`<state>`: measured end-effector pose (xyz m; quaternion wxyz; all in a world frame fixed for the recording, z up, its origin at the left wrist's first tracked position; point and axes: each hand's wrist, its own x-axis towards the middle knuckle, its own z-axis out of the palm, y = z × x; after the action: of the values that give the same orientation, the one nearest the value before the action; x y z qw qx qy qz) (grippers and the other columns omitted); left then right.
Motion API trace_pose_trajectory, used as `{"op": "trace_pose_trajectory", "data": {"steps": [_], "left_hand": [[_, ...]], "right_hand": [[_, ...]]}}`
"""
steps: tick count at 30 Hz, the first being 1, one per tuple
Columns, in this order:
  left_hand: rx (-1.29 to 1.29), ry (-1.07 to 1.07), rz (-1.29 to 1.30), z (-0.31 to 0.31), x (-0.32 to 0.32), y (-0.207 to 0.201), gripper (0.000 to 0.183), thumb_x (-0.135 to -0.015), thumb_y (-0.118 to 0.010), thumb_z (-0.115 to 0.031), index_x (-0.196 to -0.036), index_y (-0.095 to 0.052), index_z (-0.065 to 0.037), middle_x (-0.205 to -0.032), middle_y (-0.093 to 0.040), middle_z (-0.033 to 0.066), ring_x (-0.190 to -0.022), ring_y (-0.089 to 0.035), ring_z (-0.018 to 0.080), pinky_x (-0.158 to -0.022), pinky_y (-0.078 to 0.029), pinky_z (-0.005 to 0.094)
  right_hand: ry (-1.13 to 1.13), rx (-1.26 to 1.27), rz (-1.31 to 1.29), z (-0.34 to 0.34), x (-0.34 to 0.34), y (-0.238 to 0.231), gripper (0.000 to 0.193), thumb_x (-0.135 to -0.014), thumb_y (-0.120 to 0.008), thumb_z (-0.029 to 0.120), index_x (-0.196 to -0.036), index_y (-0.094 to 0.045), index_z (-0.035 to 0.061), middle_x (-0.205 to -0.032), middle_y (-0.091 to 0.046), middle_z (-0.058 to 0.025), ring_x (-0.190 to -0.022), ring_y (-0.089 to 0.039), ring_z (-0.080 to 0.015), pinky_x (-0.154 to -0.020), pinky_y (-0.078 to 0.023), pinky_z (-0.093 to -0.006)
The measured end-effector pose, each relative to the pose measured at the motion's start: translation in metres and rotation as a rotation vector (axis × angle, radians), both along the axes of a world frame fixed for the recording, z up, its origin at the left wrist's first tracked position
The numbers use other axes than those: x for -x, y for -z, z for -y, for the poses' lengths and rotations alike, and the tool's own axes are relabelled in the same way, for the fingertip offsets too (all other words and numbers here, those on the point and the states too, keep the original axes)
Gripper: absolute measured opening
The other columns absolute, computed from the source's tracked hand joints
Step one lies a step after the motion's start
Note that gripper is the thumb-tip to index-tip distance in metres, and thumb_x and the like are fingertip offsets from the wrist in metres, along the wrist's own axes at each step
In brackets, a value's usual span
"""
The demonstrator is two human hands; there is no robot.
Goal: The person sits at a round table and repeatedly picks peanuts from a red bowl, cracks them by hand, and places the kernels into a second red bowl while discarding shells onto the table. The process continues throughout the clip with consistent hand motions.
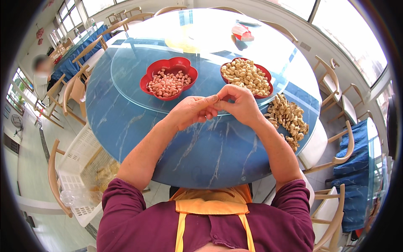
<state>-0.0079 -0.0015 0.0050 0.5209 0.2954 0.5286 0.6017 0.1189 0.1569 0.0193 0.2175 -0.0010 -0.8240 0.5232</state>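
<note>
Both hands meeting above blue worktop [201,151]; left hand [192,111] and right hand [240,104] pinching one small peanut [218,98] between fingertips; empty shells [289,119] heaped just right.

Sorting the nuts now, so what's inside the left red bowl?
The left red bowl holds shelled pinkish peanuts in a loose heap that covers the middle of its floor. Whatever lies under the heap cannot be seen.
</note>
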Motion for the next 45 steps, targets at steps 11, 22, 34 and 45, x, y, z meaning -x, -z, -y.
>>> {"op": "trace_pose_trajectory", "data": {"steps": [11,22,34,45], "left_hand": [[-0.023,-0.033,0.05,0.003,-0.005,-0.003,0.045,-0.098,-0.057,-0.047,-0.097,-0.066,-0.003,-0.083,-0.061,0.0025,-0.071,-0.054,0.0076,-0.057,-0.042,0.0184],[-0.028,-0.033,-0.046,0.0,-0.006,0.001,0.044,-0.099,-0.057,-0.045,-0.099,-0.068,-0.002,-0.083,-0.06,0.0,-0.072,-0.051,0.0066,-0.062,-0.044,0.0197],[-0.079,-0.037,0.079,0.003,-0.002,0.002,0.036,-0.101,-0.054,-0.033,-0.102,-0.067,0.0,-0.085,-0.06,0.001,-0.074,-0.051,0.0085,-0.063,-0.042,0.0221],[-0.131,-0.094,0.165,-0.002,0.0,0.015,0.029,-0.102,-0.054,-0.029,-0.102,-0.066,-0.003,-0.084,-0.06,0.0002,-0.075,-0.053,0.0076,-0.059,-0.042,0.0213]], "right_hand": [[-0.008,0.066,0.021,-0.001,-0.001,-0.001,0.015,-0.083,-0.073,0.0,-0.097,-0.068,-0.0015,-0.086,-0.068,-0.0033,-0.079,-0.066,-0.0087,-0.071,-0.054,-0.0222],[0.021,0.26,0.046,0.0,0.004,0.005,0.014,-0.083,-0.073,-0.002,-0.097,-0.071,-0.0017,-0.088,-0.071,-0.0049,-0.08,-0.068,-0.0101,-0.072,-0.056,-0.0222],[0.019,0.373,0.028,0.001,0.004,0.007,0.014,-0.084,-0.075,0.002,-0.097,-0.072,-0.0012,-0.088,-0.071,-0.0052,-0.079,-0.066,-0.0098,-0.072,-0.054,-0.0231],[-0.03,0.591,0.043,-0.003,0.013,0.02,0.019,-0.09,-0.069,0.007,-0.107,-0.069,-0.002,-0.098,-0.07,-0.0065,-0.089,-0.065,-0.0117,-0.081,-0.052,-0.0249]]}}
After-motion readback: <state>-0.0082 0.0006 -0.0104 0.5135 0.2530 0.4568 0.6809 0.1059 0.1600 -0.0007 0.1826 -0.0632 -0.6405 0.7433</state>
